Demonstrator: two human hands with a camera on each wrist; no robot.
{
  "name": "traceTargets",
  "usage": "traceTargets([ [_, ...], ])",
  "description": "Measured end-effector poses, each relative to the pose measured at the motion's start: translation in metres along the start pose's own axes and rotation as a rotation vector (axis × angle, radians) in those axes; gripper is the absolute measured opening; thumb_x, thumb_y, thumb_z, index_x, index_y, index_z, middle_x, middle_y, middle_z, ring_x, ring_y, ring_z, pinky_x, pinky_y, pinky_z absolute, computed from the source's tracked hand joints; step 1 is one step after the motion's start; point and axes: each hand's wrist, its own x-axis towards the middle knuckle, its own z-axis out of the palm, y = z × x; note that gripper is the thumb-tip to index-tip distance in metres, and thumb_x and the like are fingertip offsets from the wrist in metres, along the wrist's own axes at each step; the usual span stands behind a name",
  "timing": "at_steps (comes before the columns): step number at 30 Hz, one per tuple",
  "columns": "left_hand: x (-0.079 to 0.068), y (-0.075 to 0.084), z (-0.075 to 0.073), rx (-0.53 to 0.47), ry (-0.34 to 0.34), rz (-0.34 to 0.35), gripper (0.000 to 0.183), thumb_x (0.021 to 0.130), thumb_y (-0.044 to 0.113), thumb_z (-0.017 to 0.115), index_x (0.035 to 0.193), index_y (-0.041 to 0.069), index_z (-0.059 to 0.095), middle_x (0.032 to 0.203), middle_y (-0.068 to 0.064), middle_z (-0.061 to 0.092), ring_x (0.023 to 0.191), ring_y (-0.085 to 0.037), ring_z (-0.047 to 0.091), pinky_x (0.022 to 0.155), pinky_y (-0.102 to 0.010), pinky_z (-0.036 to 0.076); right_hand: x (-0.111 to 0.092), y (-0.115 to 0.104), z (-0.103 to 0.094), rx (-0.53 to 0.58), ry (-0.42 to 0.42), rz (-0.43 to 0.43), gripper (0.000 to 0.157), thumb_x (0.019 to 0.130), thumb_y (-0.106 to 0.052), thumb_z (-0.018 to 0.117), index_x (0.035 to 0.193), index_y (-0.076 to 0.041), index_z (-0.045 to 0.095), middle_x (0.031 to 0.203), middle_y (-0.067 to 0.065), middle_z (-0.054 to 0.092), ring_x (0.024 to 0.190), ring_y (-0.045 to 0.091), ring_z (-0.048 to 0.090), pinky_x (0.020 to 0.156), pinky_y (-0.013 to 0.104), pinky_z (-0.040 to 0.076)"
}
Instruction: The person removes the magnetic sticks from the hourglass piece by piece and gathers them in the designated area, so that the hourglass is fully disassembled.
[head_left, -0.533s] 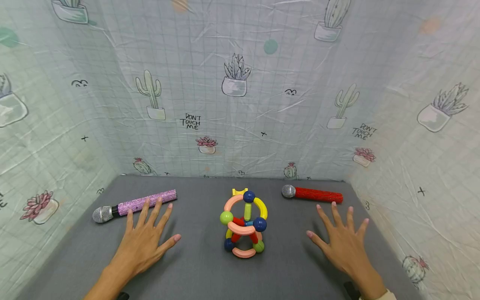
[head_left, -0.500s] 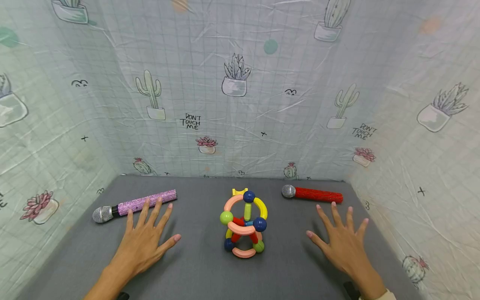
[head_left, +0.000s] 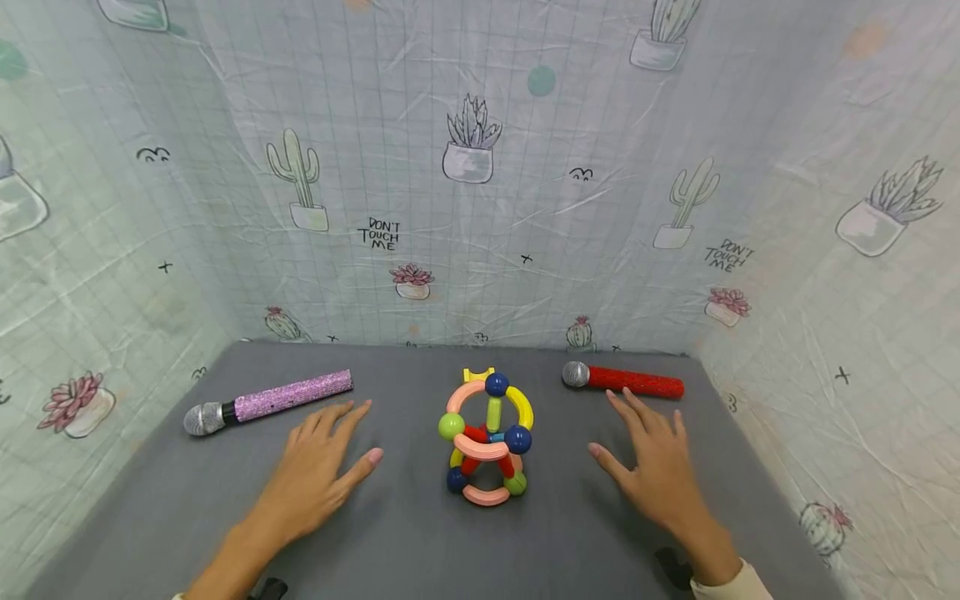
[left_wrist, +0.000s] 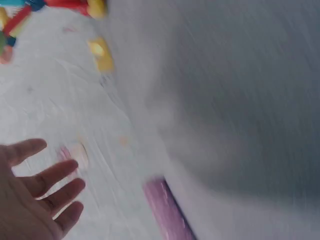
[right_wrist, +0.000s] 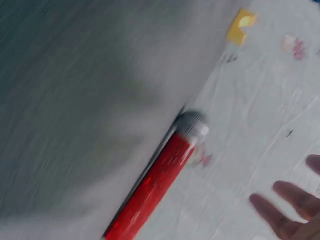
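Note:
In the middle of the grey table stands a toy structure (head_left: 486, 450) of coloured balls with curved and straight rods. My left hand (head_left: 311, 471) hovers to its left, fingers spread and holding nothing. Just beyond that hand lies a glittery pink microphone (head_left: 292, 397) with a silver head. On the other side my right hand (head_left: 652, 462) is raised, fingers apart, also with nothing in it. Past its fingertips lies a red microphone (head_left: 633, 382), its silver head pointing left. Both wrist views are blurred; the red microphone (right_wrist: 157, 187) shows plainly in the right one.
A small yellow piece (head_left: 478, 374) with a notched top sits right behind the toy structure. Pale sheeting (head_left: 480, 225) printed with cacti walls the grey table (head_left: 420, 550) at the back and both sides.
Both hands have moved inward toward the toy structure, their fingers drawn a little closer together. The head view has tilted slightly. The microphones and the structure stay where they were.

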Motion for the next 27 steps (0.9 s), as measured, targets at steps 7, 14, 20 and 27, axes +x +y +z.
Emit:
traceTargets([
  [7, -0.003, 0.057, 0.016, -0.379, 0.112, -0.096, 0.047, 0.103, 0.036, 0.072, 0.147, 0.025, 0.057, 0.124, 0.008, 0.071, 0.113, -0.017, 0.066, 0.094, -0.046, 0.053, 0.010, -0.039, 0.002, 0.192, 0.102, -0.182, 0.082, 0.080, -0.031, 0.093, 0.153, -0.020, 0.057, 0.155, 0.009, 0.059, 0.139, 0.032, 0.057, 0.117, 0.073, 0.030],
  [14, -0.002, 0.110, 0.036, -0.722, 0.162, -0.216, 0.043, 0.102, 0.030, 0.074, 0.140, 0.025, 0.056, 0.118, 0.007, 0.073, 0.103, -0.008, 0.069, 0.089, -0.034, 0.056, 0.020, -0.069, 0.002, 0.291, 0.059, -0.320, 0.076, 0.083, -0.029, 0.092, 0.151, -0.023, 0.060, 0.157, 0.005, 0.058, 0.143, 0.025, 0.054, 0.121, 0.064, 0.030],
  [20, 0.004, 0.134, 0.049, -0.856, 0.196, -0.284, 0.042, 0.102, 0.027, 0.074, 0.138, 0.021, 0.054, 0.120, 0.004, 0.072, 0.101, -0.009, 0.069, 0.087, -0.031, 0.055, 0.025, -0.079, 0.011, 0.315, 0.069, -0.400, 0.060, 0.084, -0.027, 0.091, 0.140, -0.021, 0.069, 0.151, 0.003, 0.064, 0.138, 0.025, 0.059, 0.123, 0.057, 0.032],
  [27, 0.014, 0.137, 0.055, -0.918, 0.250, -0.329, 0.038, 0.101, 0.027, 0.075, 0.134, 0.020, 0.057, 0.116, 0.003, 0.070, 0.100, -0.013, 0.067, 0.084, -0.026, 0.054, 0.026, -0.082, 0.017, 0.325, 0.139, -0.464, 0.053, 0.083, -0.028, 0.092, 0.132, -0.020, 0.074, 0.143, 0.002, 0.070, 0.136, 0.025, 0.061, 0.123, 0.041, 0.032],
])
